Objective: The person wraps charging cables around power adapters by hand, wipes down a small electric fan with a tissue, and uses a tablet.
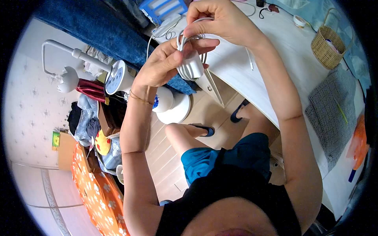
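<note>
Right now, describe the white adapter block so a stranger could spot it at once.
Find the white table, then the left hand and right hand, close together near its edge. The left hand holds the white adapter block, bunched with looped white cable. Unlike those thin, curving loops, it is a solid, smooth-sided block.

White power adapter [193,65], blocky and smooth-sided, is held up off the surface at the edge of a white table [236,72], seen from my remote post. Its white cable [182,74] is gathered in several loose loops bunched against the block; from here I cannot tell whether they wrap around it. One strand arcs above the adapter, while a slim white connector [251,61], apparently the cable's free end, shows against the table, apart from the loops.
</note>
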Demonstrator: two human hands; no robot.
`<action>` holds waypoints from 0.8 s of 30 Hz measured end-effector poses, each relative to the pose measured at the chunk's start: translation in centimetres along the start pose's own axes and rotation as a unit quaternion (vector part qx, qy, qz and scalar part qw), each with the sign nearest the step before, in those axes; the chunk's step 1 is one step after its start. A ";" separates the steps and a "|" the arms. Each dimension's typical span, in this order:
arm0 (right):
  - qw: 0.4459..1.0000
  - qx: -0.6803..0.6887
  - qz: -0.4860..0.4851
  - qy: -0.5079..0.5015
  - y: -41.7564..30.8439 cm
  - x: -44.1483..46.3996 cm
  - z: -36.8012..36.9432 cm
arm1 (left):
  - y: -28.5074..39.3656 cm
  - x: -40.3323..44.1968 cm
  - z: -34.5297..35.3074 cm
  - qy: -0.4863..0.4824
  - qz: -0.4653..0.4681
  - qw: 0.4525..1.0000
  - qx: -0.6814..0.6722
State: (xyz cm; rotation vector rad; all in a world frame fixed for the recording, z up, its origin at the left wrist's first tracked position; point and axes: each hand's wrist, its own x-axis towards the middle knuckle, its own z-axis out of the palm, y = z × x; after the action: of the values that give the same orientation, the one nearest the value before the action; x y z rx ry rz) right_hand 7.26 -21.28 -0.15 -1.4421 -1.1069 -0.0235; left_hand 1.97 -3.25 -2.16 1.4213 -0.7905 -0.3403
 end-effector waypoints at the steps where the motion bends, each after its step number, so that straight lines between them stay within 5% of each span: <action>1: 1.000 0.024 0.000 0.002 0.5 0.1 0.0 | 0.1 0.1 0.1 -0.002 0.011 1.000 0.013; 8: 0.995 0.085 -0.024 0.036 3.9 1.5 0.2 | 1.4 -0.4 -0.1 0.030 0.029 0.990 -0.131; 13: 0.979 0.201 -0.020 0.025 5.4 1.3 2.4 | 0.8 -1.5 -2.9 -0.047 0.121 0.961 -0.243; 24: 0.978 0.196 0.059 0.034 4.2 0.5 5.5 | 1.6 -2.4 -4.5 0.001 0.171 0.962 -0.214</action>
State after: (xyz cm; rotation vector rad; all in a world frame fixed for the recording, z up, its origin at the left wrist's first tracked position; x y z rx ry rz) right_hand 6.94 -15.80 -4.32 -1.1395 -0.9089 0.2173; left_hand 2.86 1.86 -1.13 0.8627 -0.8820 -0.2242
